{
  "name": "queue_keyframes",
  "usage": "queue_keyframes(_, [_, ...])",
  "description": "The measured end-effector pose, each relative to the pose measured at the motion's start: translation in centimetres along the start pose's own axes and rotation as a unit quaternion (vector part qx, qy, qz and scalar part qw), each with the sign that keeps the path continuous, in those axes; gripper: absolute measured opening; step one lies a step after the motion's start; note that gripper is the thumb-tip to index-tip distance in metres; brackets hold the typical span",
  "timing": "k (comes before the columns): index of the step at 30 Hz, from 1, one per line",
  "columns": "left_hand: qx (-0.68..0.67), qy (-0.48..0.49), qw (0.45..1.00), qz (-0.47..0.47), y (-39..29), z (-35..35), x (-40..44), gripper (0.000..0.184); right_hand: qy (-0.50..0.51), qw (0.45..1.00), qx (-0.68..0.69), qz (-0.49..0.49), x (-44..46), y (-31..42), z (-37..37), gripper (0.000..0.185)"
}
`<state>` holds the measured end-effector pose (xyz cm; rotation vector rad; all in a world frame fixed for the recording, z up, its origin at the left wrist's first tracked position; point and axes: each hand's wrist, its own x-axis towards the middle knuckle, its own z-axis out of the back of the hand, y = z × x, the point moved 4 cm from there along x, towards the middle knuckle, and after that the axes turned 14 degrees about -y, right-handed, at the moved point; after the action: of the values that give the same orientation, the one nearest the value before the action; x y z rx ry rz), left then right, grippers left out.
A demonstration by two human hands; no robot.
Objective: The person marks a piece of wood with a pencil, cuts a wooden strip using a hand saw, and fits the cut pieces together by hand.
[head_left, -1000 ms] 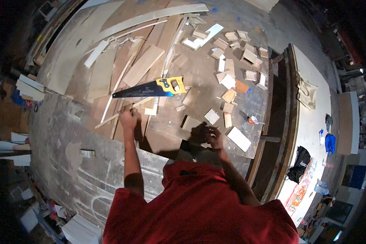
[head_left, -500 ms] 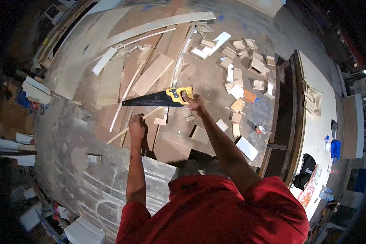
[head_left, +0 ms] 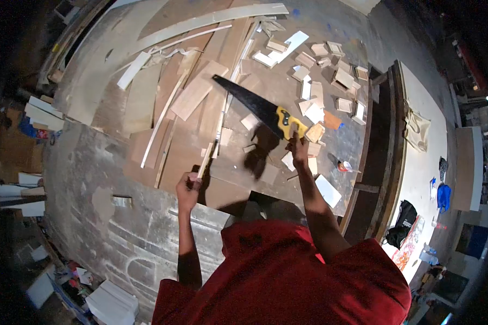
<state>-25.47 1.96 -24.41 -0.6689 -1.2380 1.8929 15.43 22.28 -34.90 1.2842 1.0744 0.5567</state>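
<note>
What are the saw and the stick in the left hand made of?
The saw blade looks like dark-finished metal: thin and straight. Its handle is probably plastic: bright yellow with black parts. The stick seems to be bare wood: pale tan, though too small to show grain.

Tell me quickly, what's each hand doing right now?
Left hand: closed on a thin wooden strip.
Right hand: closed around the yellow handle of a saw.

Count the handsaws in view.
1: a yellow-handled handsaw, gripped in the right hand, its dark blade pointing forward and to the left. Others could be hidden in the dim clutter at the picture's edges.
</note>
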Motion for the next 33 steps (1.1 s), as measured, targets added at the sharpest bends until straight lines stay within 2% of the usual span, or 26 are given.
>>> queue_keyframes(1, [-0.058, 0.019, 0.997, 0.052, 0.4, -1.1, -1.3, 0.008, -0.015, 1.0, 0.002, -0.006, 0.3, 0.0, 1.5, 0.04])
queue_keyframes(2, [-0.062, 0.018, 0.996, 0.063, 0.5, -2.2, -2.5, 0.007, -0.03, 0.999, 0.005, -0.012, 0.5, -0.1, 3.0, 0.038])
queue_keyframes(4, [-0.117, 0.083, 0.983, 0.115, 1.4, -4.7, -4.0, 0.007, -0.019, 1.0, -0.003, -0.013, 0.2, 0.2, 4.3, 0.04])
queue_keyframes(6, [-0.107, 0.106, 0.987, 0.056, 2.0, -7.2, -5.1, 0.009, -0.015, 1.0, 0.001, -0.023, -0.2, 0.8, 5.0, 0.044])
queue_keyframes(7, [-0.144, 0.137, 0.969, 0.15, 3.4, -8.7, -5.8, 0.011, -0.015, 1.0, -0.016, -0.002, 1.1, -0.6, 5.6, 0.045])
queue_keyframes(8, [-0.114, 0.138, 0.977, 0.114, 4.0, -10.1, -6.3, 0.011, -0.017, 1.0, -0.018, -0.006, 2.2, -2.2, 6.6, 0.045])
queue_keyframes(10, [-0.125, 0.159, 0.977, 0.067, 3.1, -12.4, -7.5, 0.011, 0.023, 0.998, -0.006, 0.063, 1.9, -1.6, 6.5, 0.044])
queue_keyframes(11, [-0.128, 0.177, 0.969, 0.113, 2.6, -13.2, -8.3, 0.012, -0.014, 1.0, -0.014, 0.017, 1.9, -1.8, 6.7, 0.041])
queue_keyframes(12, [-0.125, 0.189, 0.956, 0.188, 2.9, -14.4, -9.3, 0.01, -0.015, 1.0, -0.014, 0.015, 2.3, -2.4, 7.0, 0.041])
queue_keyframes(14, [-0.096, 0.163, 0.982, -0.017, 1.6, -16.4, -10.0, 0.008, 0.012, 0.998, 0.015, 0.064, 3.2, -3.8, 8.0, 0.038])
queue_keyframes(15, [-0.095, 0.165, 0.982, -0.014, 1.7, -17.5, -10.5, 0.008, -0.01, 0.999, 0.028, 0.03, 2.6, -2.6, 7.3, 0.035])
queue_keyframes(17, [-0.122, 0.152, 0.958, 0.211, 3.4, -19.5, -11.7, 0.008, -0.018, 0.999, 0.014, 0.03, 2.6, -2.0, 6.9, 0.035])
queue_keyframes(18, [-0.121, 0.154, 0.957, 0.213, 4.4, -20.2, -12.1, 0.008, -0.016, 1.0, 0.021, 0.016, 3.0, -2.3, 7.0, 0.033])
queue_keyframes(20, [-0.172, 0.114, 0.97, 0.132, 6.5, -22.0, -12.5, 0.007, -0.011, 0.999, 0.037, -0.012, 4.0, -2.9, 7.1, 0.033])
queue_keyframes(21, [-0.176, 0.08, 0.98, 0.04, 6.6, -22.5, -12.8, 0.005, -0.013, 0.999, 0.036, 0.012, 4.4, -3.1, 6.9, 0.033])
queue_keyframes(22, [-0.175, 0.082, 0.98, 0.043, 6.6, -22.9, -13.3, 0.005, -0.013, 0.999, 0.035, 0.036, 4.2, -2.7, 6.4, 0.035])
queue_keyframes(23, [-0.18, 0.092, 0.977, 0.074, 6.9, -23.0, -13.7, 0.005, -0.01, 1.0, -0.001, 0.024, 4.2, -2.3, 6.4, 0.034])
queue_keyframes(25, [-0.202, 0.082, 0.97, 0.111, 7.0, -23.2, -14.9, 0.004, -0.005, 1.0, 0.02, -0.006, 4.4, -2.5, 6.5, 0.035])
queue_keyframes(26, [-0.2, 0.082, 0.97, 0.115, 7.1, -23.3, -15.4, 0.004, 0.001, 0.999, 0.043, -0.031, 4.5, -2.7, 6.5, 0.037])
queue_keyframes(27, [-0.192, 0.077, 0.973, 0.1, 7.6, -23.3, -15.9, 0.005, 0.008, 0.998, 0.058, -0.009, 4.3, -2.2, 6.0, 0.038])
queue_keyframes(29, [-0.182, 0.073, 0.976, 0.091, 7.8, -23.2, -17.1, 0.006, -0.006, 0.999, 0.043, -0.021, 4.2, -1.9, 6.0, 0.039])
queue_keyframes(31, [-0.118, 0.051, 0.973, 0.19, 8.4, -23.1, -18.3, 0.009, -0.029, 0.998, 0.059, 0.002, 4.6, -2.4, 6.1, 0.039])
queue_keyframes(33, [-0.115, 0.03, 0.973, 0.197, 8.2, -23.3, -18.9, 0.009, -0.042, 0.999, 0.024, 0.011, 4.8, -2.7, 6.3, 0.038])
